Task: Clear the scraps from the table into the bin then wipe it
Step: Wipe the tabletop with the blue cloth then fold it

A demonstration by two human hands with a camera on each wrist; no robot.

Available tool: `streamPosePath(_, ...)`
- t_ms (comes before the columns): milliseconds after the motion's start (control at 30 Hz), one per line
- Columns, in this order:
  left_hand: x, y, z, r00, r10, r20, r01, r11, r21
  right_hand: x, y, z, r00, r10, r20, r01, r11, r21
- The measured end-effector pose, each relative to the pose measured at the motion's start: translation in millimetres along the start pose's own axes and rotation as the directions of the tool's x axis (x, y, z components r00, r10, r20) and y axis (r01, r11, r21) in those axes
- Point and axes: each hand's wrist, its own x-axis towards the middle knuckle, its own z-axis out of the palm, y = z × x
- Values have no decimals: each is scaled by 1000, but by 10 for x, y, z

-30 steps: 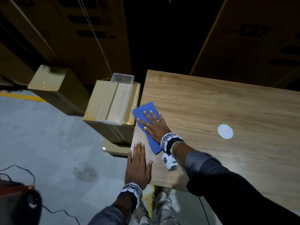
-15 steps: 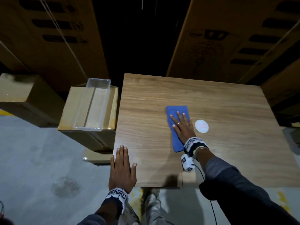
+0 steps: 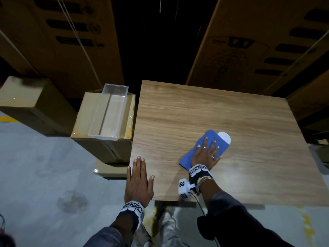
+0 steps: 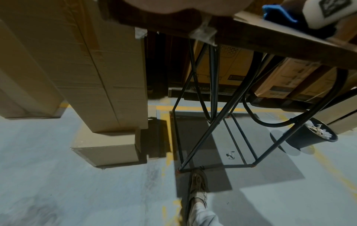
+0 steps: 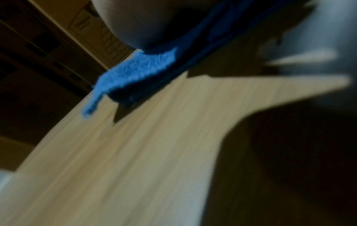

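I am on the wiping half of the job: no scraps show on the bench [image 3: 222, 111], and the bin [image 4: 311, 136] on the floor at its right side already holds crumpled paper. One small scrap [image 4: 230, 155] lies on the floor under the bench, which I judge should be picked up afterwards.

My right hand [image 3: 207, 154] lies flat, fingers straight and spread, pressing the blue cloth [image 3: 192, 154] onto the wood at about 5 o'clock from the bench centre. It pins the cloth under the palm and grasps nothing. My left hand [image 3: 138, 180] is released too, fingers straight, resting flat on the near left corner at roughly 7 o'clock to brace the bench.

A pale round patch [image 3: 225, 137] peeks out just past the cloth at 1 o'clock from my fingers [image 3: 206, 142]; I cannot tell whether it is a sticker or a spot of light.

To do this well, I judge I should:
- keep the palm weight even, so the folded cloth does not bunch or slip out behind the wrist;
- run overlapping strokes toward 12 o'clock, since the far half looks unreached;
- hold the left hand firm, as the thin crossed legs [image 4: 210, 122] seen from the left wrist look light.
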Motion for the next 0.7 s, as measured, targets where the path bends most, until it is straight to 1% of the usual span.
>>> streamPosePath(100, -75, -52, 7, 999, 41, -8, -41, 999, 1, -251, -307, 122, 998, -56, 23, 56, 998, 3)
streamPosePath(200, -207, -123, 0, 996, 94, -7, -94, 995, 22, -467, -597, 263, 987, -161, 27, 160, 987, 23)
streamPosePath(267, -318, -160, -8, 993, 119, 2, -119, 992, 37, -599, -734, 362, 964, -263, 38, 263, 965, -5)
streamPosePath(333, -425, -182, -11, 992, 127, 1, -127, 991, 30, -716, -842, 445, 922, -381, 75, 384, 923, -34)
streamPosePath(400, -514, -195, 2, 993, 119, -7, -119, 993, 5, -833, -946, 515, 860, -500, 104, 504, 863, -17)
streamPosePath(433, -551, -198, 9, 993, 114, -15, -115, 993, -11, -897, -997, 534, 819, -561, 120, 565, 825, -6)
streamPosePath(533, -639, -220, 47, 993, 111, -29, -112, 993, -35, -1083, -1091, 587, 676, -711, 193, 722, 692, 22)
streamPosePath(600, -672, -249, 65, 993, 112, -26, -113, 992, -48, -1162, -1097, 570, 580, -777, 244, 791, 609, 60)
streamPosePath(700, -708, -278, 80, 994, 106, -4, -106, 992, -74, -1117, -1031, 532, 438, -842, 315, 863, 492, 115)
